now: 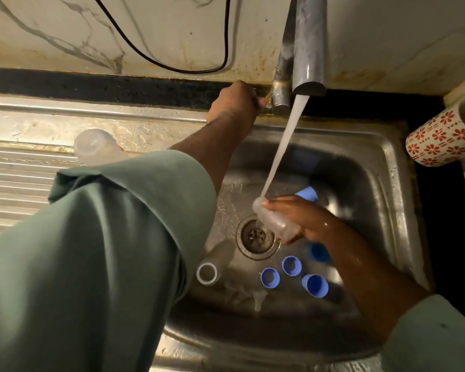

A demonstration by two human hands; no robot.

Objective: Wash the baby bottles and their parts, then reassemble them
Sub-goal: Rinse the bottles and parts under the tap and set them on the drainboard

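Over the steel sink point(381, 146), at centre frame, the right hand point(304, 221) curls its fingers around a clear plastic bottle point(273, 221), tilted with its rounded end up into the stream point(282, 149) that falls in a milky rope from the dull metal spout point(309, 49). At upper centre the left hand point(234, 106) is closed around the tap handle point(261, 103) beside the pipe; its fingers wrap out of sight, and a loose grey-green sleeve point(105, 251) fills the lower left of the frame. Below the ringed drain point(255, 236), on the wet basin floor, lie three blue plastic pieces: two screw rings point(270, 277) with open centres and a deeper cap point(315, 285). Another blue piece point(319, 252) shows partly under the right forearm, and one more point(306, 193) just behind the right hand's fingers. At lower centre a second clear bottle point(207, 273) shows its white round mouth, and a pale soft teat point(258, 299) lies near it. On the ribbed drainboard point(16, 183) at left, a frosted bottle point(97, 147) lies on its side. A cup point(440, 140) patterned with red flowers sits at the right edge. A black cable point(172, 63) loops across the veined marble wall point(65, 30).
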